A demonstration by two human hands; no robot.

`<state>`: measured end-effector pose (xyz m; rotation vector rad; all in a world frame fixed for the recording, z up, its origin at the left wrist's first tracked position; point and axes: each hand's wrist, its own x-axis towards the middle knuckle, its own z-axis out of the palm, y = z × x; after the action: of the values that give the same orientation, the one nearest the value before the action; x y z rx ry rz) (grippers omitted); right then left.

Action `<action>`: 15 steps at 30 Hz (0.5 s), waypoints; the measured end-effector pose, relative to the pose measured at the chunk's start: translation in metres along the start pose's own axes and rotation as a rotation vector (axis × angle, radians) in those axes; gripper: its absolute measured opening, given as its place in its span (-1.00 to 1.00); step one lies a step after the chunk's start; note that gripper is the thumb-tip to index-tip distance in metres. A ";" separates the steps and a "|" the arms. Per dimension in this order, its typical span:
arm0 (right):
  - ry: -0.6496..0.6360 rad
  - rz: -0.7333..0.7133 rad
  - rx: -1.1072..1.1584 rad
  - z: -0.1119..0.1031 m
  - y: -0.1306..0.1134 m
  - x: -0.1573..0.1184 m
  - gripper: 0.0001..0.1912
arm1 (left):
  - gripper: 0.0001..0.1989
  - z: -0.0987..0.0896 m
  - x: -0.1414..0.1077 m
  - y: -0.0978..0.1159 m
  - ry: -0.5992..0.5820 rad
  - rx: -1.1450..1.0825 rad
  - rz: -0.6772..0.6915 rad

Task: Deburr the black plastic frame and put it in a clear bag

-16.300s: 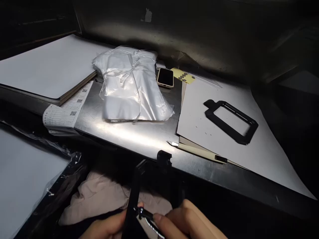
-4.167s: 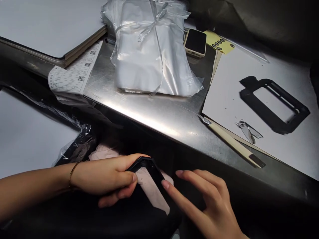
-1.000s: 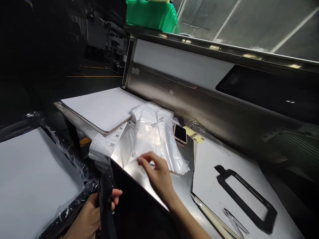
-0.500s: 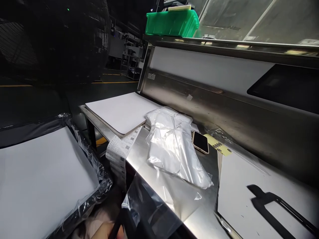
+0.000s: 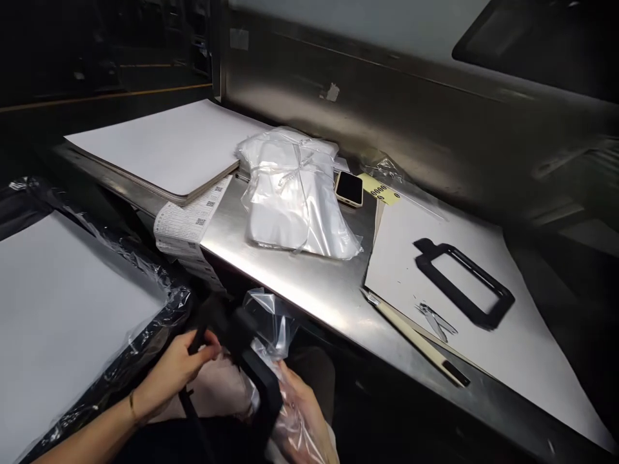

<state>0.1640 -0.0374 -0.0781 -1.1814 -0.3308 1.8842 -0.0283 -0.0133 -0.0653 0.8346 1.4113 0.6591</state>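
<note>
Low in the view, above my lap, my left hand (image 5: 181, 364) pinches a black frame-shaped part (image 5: 264, 380), blurred by motion. My right hand (image 5: 307, 409) is wrapped round a clear plastic bag (image 5: 275, 325), whose upper end stands up by the table edge. The black part lies between my hands, against the bag; whether it is inside the bag I cannot tell. A similar black frame (image 5: 467, 283) lies on a white board (image 5: 527, 361) to the right. Beyond my hands, a tied stack of clear plastic bags (image 5: 294, 193) lies on the metal table (image 5: 333, 303).
A phone (image 5: 349, 189) and a yellow label (image 5: 380, 189) lie beside the bag stack. Small nippers (image 5: 435, 320) and a pale-handled knife-like tool (image 5: 416, 335) lie at the right. White sheets (image 5: 164, 148) and printed labels (image 5: 186, 222) are left; a plastic-lined container (image 5: 178, 306) stands nearer.
The view has tilted down and turned right. Both hands now show, with the black part and clear bag between them; before, only part of a hand showed at the bottom edge.
</note>
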 end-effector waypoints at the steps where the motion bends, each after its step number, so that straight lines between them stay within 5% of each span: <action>1: 0.028 -0.011 0.017 -0.001 -0.001 0.002 -0.73 | -0.76 -0.001 0.001 -0.003 0.012 -0.047 -0.018; 9: 0.065 -0.200 -0.111 0.016 0.018 0.009 -0.73 | -0.70 0.035 -0.009 -0.012 -0.168 -0.273 -0.134; 15: 0.033 -0.161 -0.072 0.020 0.030 0.006 -0.81 | -0.75 0.041 -0.008 -0.003 -0.136 -0.245 -0.193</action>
<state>0.1303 -0.0461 -0.0895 -1.1958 -0.4655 1.7248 0.0121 -0.0261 -0.0638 0.5325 1.2407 0.6005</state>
